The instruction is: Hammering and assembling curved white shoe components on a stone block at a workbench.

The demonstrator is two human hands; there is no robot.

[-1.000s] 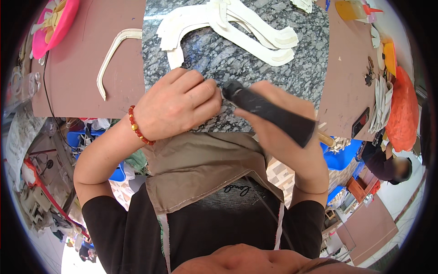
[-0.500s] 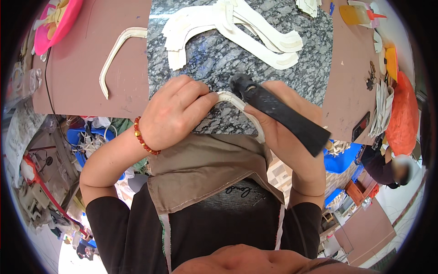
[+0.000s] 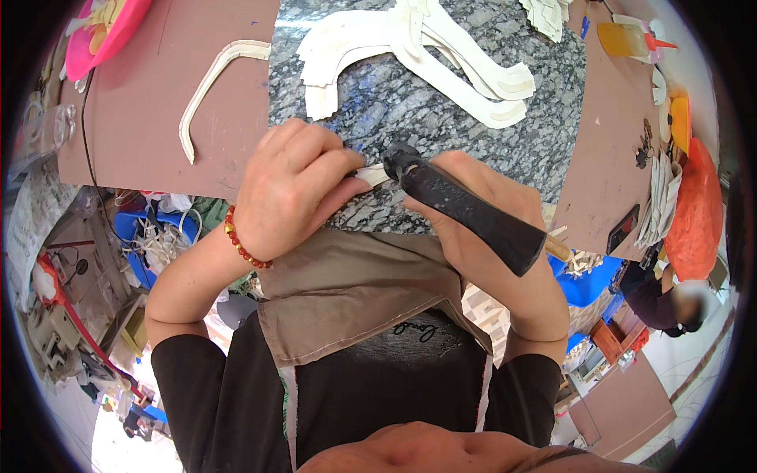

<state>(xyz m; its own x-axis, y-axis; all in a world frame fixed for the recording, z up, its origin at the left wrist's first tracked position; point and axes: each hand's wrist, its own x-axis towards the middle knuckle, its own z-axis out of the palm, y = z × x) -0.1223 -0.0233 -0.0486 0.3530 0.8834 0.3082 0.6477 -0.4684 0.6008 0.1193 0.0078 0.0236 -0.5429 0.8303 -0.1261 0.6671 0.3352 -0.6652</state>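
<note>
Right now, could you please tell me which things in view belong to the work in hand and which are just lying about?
In use:
black hammer, in the right hand
white strip, in the left hand
speckled slab beneath
probably the stacked white pieces

Seemingly just lying about:
dark phone
keys
red bag
pink basin

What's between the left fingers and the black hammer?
In the head view, part of a white strip shows between the left fingers and the black hammer; whether hammer and strip touch is unclear.
</note>
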